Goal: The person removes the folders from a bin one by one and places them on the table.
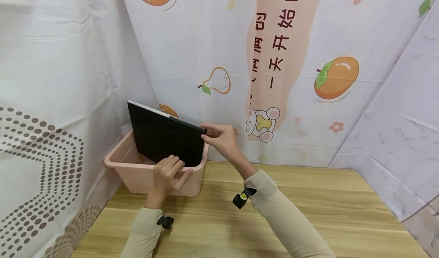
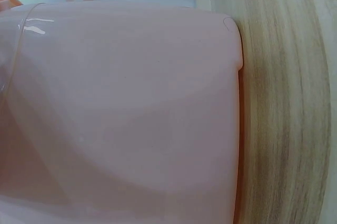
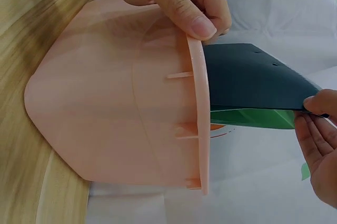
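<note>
A black folder (image 1: pixel 168 136) stands tilted inside a pink plastic bin (image 1: pixel 133 178), its upper part rising above the rim. Its lower edge is hidden by the bin's front wall. Between thumb and fingers, my right hand (image 1: pixel 223 140) pinches the folder's upper right corner. My left hand (image 1: pixel 167 174) grips the bin's front rim, fingers over the edge and thumb along the outside. In the right wrist view, two small marks show on the folder's dark face (image 3: pixel 247 77), with a green sheet-like layer (image 3: pixel 258 118) beside it. The left wrist view is mostly the bin's outer wall (image 2: pixel 137 87).
The bin stands on a wood-grain table (image 1: pixel 219 220), at its far left. Behind the table hangs a white curtain (image 1: pixel 192 40) printed with fruit and lettering. A dotted white cloth (image 1: pixel 41 98) covers the left side, and a marbled sheet (image 1: pixel 404 109) the right.
</note>
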Motion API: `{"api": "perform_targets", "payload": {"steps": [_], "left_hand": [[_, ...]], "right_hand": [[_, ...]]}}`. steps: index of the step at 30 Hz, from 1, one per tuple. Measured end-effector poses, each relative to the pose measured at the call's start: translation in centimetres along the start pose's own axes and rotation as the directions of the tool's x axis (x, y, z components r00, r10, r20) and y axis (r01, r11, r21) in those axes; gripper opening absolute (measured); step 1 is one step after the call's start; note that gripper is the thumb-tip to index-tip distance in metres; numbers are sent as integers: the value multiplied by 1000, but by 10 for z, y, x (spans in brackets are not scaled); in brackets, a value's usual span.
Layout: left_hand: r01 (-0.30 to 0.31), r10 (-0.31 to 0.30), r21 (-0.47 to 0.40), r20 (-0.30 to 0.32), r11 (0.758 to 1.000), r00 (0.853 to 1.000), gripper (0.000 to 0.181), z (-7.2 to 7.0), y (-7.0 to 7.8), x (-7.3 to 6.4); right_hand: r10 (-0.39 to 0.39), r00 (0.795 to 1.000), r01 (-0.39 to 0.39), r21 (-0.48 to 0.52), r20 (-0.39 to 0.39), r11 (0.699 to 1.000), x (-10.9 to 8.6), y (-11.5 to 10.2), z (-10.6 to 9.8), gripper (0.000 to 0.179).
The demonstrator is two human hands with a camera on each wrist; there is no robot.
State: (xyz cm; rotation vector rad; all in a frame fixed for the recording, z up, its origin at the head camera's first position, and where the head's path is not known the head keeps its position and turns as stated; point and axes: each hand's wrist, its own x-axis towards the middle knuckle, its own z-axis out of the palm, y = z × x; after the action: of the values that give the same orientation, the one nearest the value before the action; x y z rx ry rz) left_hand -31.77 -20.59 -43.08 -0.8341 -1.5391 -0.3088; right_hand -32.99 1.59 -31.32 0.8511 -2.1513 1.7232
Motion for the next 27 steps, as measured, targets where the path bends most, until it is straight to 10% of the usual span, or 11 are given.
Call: {"api": "perform_targets", "payload": {"steps": [27], "left_hand": [[15,-15,-7,41,1000,999,43,-1,2,3]], "right_hand": [[-13,995,5,-84,-100,996,12,4,8,26]]}}
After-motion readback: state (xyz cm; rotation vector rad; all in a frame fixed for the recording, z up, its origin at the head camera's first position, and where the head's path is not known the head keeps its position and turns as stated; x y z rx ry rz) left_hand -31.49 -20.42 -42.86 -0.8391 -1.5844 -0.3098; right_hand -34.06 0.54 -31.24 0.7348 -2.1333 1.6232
